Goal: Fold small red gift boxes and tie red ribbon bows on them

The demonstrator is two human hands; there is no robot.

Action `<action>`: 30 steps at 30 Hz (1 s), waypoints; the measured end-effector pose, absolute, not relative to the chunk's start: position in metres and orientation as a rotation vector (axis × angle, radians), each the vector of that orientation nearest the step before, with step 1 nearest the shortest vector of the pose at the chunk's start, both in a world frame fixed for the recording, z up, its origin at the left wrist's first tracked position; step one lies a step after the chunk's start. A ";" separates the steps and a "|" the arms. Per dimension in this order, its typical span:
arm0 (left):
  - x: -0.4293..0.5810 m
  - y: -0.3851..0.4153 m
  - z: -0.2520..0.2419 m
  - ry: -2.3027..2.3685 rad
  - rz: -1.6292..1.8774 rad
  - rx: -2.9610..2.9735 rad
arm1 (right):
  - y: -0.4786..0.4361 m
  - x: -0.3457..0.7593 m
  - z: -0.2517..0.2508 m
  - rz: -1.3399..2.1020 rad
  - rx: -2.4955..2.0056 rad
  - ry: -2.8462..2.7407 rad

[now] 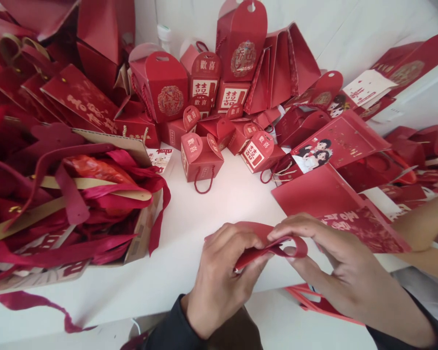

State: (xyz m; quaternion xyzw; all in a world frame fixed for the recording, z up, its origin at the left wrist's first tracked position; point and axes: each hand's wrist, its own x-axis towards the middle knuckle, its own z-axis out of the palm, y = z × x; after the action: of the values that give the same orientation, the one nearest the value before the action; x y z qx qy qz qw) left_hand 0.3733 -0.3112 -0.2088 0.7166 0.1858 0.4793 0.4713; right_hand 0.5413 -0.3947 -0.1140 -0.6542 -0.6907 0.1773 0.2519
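Between my hands, near the table's front edge, is a folded red paper piece [253, 227] with a curved strap-like loop [300, 248] at its right end. My left hand [222, 272] is closed on the body of the piece, thumb below and fingers on top. With thumb and index finger my right hand [336, 267] pinches the loop end. The underside of the piece is mostly hidden by my fingers. Beyond it, a small red box [201, 158] with a dark red cord handle stands on the white table [226, 197].
An open cardboard box [142, 233] of red ribbons and straps stands at the left. Red gift boxes [160, 87] and bags line the wall. Flat red bags [314, 194] lie at the right, near another person's arm [423, 221].
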 end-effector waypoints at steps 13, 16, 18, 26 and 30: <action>0.372 -0.311 -0.212 0.448 1.087 1.784 | -0.387 0.541 -0.115 0.653 -1.674 -1.812; 0.372 -0.311 -0.212 0.461 1.108 1.780 | -0.386 0.540 -0.116 0.666 -1.665 -1.818; 0.372 -0.311 -0.212 0.467 1.103 1.777 | -0.386 0.541 -0.117 0.674 -1.664 -1.824; 0.377 -0.312 -0.211 0.446 1.209 1.715 | -0.391 0.544 -0.123 0.688 -1.712 -1.804; 0.379 -0.315 -0.211 0.409 1.251 1.676 | -0.405 0.557 -0.131 0.643 -1.760 -1.761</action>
State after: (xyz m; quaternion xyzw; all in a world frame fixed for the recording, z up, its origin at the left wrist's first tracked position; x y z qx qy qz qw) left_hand 0.3794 -0.3149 -0.2106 0.6881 0.1679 0.5137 0.4841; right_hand 0.5568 -0.4055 -0.1311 -0.6569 -0.6572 0.2399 0.2812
